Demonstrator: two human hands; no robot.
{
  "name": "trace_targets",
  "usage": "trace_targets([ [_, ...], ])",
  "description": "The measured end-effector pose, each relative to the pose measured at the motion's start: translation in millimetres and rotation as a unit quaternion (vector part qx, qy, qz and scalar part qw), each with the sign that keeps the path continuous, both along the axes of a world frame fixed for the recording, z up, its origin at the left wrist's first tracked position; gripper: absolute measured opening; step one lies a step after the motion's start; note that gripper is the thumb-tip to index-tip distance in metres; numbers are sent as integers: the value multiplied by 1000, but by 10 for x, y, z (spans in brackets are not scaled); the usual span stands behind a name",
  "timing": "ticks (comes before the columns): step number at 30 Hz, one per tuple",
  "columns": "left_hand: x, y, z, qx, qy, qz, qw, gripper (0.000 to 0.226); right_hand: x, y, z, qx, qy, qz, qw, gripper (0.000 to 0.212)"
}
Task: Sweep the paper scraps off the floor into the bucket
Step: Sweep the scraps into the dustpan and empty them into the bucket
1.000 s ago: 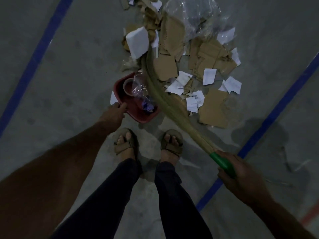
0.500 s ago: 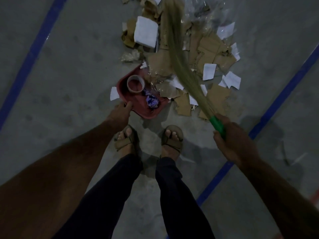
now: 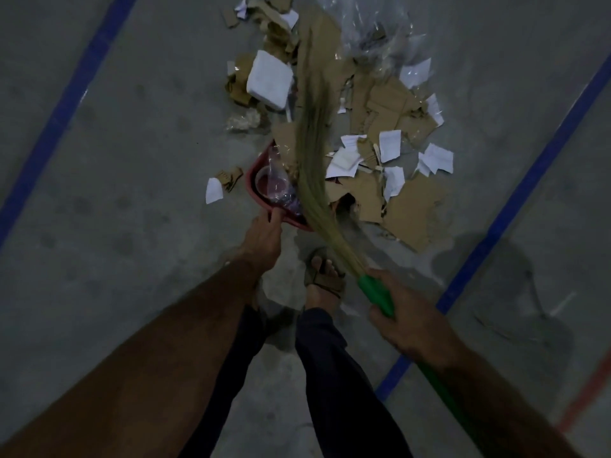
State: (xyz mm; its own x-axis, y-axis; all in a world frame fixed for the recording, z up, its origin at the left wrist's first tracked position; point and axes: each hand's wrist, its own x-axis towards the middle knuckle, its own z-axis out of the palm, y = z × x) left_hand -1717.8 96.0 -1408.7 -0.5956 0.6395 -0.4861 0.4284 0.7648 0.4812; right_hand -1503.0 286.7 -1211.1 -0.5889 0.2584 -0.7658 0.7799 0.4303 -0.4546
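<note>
Our left hand (image 3: 264, 236) grips the bucket (image 3: 256, 185), right hand (image 3: 408, 325) clamps the broom (image 3: 314, 133) (long, floppy bristles); we risk flicking scraps (image 3: 390, 145) past the rim.

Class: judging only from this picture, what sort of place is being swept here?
Probably an indoor hall or workshop: bare concrete floor marked with blue painted lines, strewn with cardboard pieces and clear plastic wrap.

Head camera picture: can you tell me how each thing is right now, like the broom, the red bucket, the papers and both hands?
Broom: bristles lying across the scrap pile and the bucket.
Red bucket: on the floor, tipped toward the pile, some rubbish already inside.
Paper scraps: mostly on the floor with cardboard pieces.
White block: lying on the pile.
Left hand: grips the bucket's rim.
Right hand: grips the broom's green handle.
</note>
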Motion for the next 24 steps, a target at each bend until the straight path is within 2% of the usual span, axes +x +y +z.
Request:
trace_targets([
  [4,219,-54,297,5,11,18,1000,36,277,-265,260,34,13,-31,999,54],
  [7,298,-75,706,4,25,26,999,40,442,-444,562,113,24,6,993,53],
  [14,357,0,2232,25,98,41,994,43,605,-687,1769,122,7,-18,992,49],
  [18,488,-81,3187,65,152,25,986,46,787,-956,2568,164,14,-21,986,48],
  [24,728,-548,4302,74,161,24,984,45,1164,-1652,3498,208,51,-47,976,55],
])
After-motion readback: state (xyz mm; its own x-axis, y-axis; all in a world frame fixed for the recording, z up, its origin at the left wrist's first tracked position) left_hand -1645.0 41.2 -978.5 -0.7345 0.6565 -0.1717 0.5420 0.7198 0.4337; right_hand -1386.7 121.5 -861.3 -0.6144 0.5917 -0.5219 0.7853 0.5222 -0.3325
